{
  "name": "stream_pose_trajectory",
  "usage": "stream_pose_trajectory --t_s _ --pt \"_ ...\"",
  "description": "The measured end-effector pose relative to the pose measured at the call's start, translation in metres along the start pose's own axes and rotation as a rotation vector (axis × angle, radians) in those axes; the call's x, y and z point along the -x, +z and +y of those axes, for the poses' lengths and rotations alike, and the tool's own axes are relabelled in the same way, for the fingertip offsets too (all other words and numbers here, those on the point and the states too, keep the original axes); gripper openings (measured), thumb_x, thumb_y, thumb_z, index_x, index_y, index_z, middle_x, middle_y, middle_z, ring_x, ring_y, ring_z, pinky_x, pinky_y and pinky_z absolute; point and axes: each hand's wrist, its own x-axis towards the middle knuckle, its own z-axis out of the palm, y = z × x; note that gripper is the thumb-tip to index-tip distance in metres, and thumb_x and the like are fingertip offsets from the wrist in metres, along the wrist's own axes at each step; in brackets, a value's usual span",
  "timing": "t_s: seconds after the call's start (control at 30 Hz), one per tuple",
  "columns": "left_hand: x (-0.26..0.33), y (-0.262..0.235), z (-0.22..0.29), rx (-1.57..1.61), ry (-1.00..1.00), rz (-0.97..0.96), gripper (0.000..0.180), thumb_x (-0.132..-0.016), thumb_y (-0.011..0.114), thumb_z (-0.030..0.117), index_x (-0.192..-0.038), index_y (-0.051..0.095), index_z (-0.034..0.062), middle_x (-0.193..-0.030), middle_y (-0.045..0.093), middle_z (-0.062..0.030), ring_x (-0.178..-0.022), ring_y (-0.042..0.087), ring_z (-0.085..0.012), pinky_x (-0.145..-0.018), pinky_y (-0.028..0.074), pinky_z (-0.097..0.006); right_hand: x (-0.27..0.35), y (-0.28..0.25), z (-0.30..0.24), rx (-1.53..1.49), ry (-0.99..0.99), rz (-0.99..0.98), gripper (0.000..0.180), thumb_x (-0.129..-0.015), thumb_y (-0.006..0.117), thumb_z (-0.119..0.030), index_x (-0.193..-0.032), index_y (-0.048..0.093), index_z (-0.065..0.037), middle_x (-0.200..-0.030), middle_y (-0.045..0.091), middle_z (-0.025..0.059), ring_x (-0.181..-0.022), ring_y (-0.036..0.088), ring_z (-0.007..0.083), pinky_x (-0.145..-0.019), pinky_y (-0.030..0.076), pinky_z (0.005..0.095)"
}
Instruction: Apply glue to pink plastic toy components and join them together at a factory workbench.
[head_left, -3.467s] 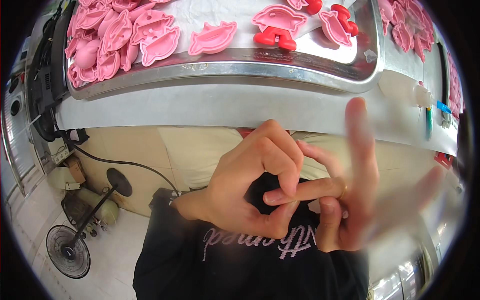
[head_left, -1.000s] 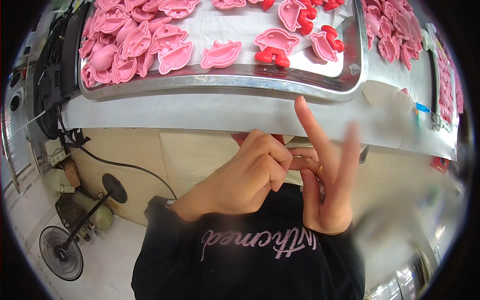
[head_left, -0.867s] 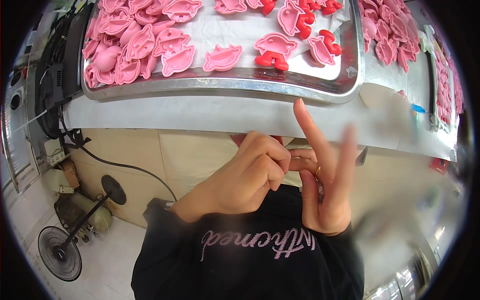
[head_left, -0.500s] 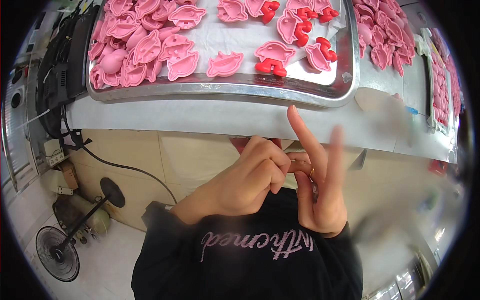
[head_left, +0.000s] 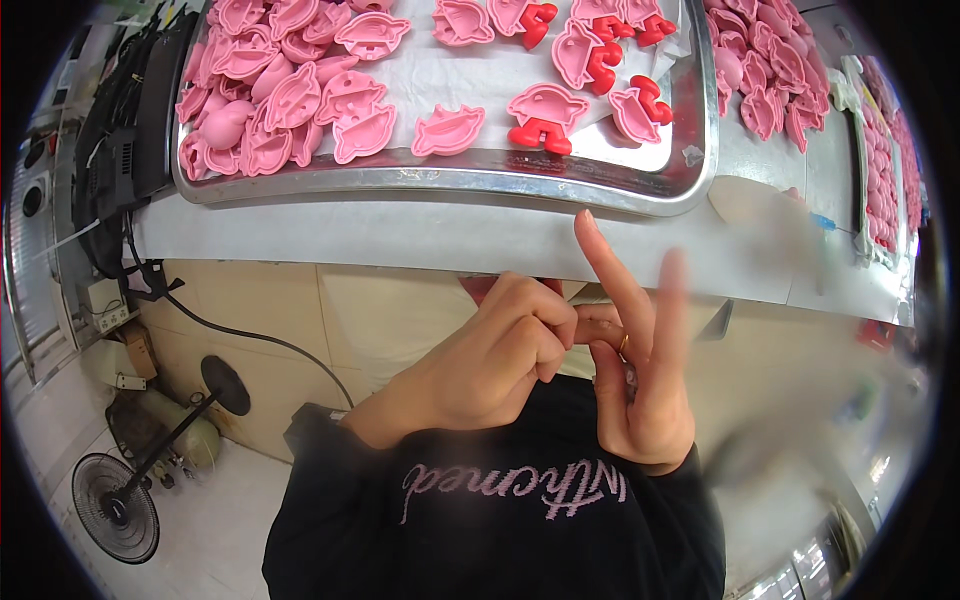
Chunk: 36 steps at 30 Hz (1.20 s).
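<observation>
Contact: left hand (head_left: 500,352) curled tight against a bent finger of the half-spread right hand (head_left: 645,400), two fingers up and apart, thumb folded beside a gold ring (head_left: 625,346); whether either palm hides anything, I can't tell. Ahead of both hands, the metal tray (head_left: 420,182) rests on the counter (head_left: 400,230): a lone pink shell (head_left: 448,131) forward of the left hand, the pink pile (head_left: 292,98) farther left, a pink shell with red legs (head_left: 547,108) beyond the right hand's raised fingertip.
</observation>
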Motion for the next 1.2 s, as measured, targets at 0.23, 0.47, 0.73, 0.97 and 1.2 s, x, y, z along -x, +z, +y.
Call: stream_pose_trajectory --t_s 0.23,0.47,0.73,0.97,1.2 --pt "-0.001 -0.001 0.001 -0.012 0.010 -0.041 0.032 -0.051 0.048 -0.019 -0.068 0.039 0.0059 -0.075 0.046 -0.0083 -0.066 0.041 -0.0215 -0.059 0.036 -0.030 0.002 0.001 0.001 -0.093 0.021 0.022 0.081 -0.065 0.033 0.024 -0.133 -0.003 -0.002 -0.129 0.024 0.0323 -0.080 0.058 0.0266 -0.069 0.046 0.0265" --pt "0.001 -0.007 0.005 0.030 -0.093 -0.162 0.025 -0.063 0.050 -0.014 -0.073 0.038 0.0059 -0.086 0.043 -0.0082 -0.075 0.039 -0.0263 -0.072 0.037 -0.032 0.002 0.002 0.003 -0.114 -0.004 0.054 0.080 -0.062 0.035 0.025 -0.132 0.002 0.005 -0.129 0.025 0.0312 -0.083 0.058 0.0306 -0.073 0.045 0.0291" --pt "0.003 0.000 0.000 -0.030 0.011 -0.010 0.033 -0.050 0.047 -0.019 -0.069 0.038 0.0057 -0.077 0.047 -0.0094 -0.067 0.040 -0.0225 -0.061 0.037 -0.031 0.002 0.002 0.003 -0.128 -0.013 0.059 0.079 -0.062 0.034 0.024 -0.132 0.002 0.005 -0.129 0.026 0.0307 -0.085 0.058 0.0317 -0.076 0.045 0.0289" --pt "0.003 -0.001 -0.002 -0.053 0.038 -0.026 0.032 -0.051 0.048 -0.017 -0.070 0.040 0.0064 -0.078 0.048 -0.0080 -0.068 0.042 -0.0230 -0.061 0.037 -0.032 0.000 0.002 0.004 -0.112 -0.005 0.058 0.080 -0.062 0.034 0.025 -0.132 0.001 0.004 -0.129 0.027 0.0305 -0.083 0.058 0.0308 -0.077 0.044 0.0299" --pt "0.006 0.003 -0.002 -0.195 0.072 0.008 0.028 -0.054 0.050 -0.015 -0.070 0.043 0.0064 -0.079 0.049 -0.0069 -0.069 0.043 -0.0231 -0.061 0.037 -0.031 -0.002 0.001 0.001 -0.121 -0.012 0.064 0.081 -0.060 0.034 0.025 -0.132 0.002 0.004 -0.129 0.026 0.0316 -0.082 0.058 0.0307 -0.075 0.045 0.0307"
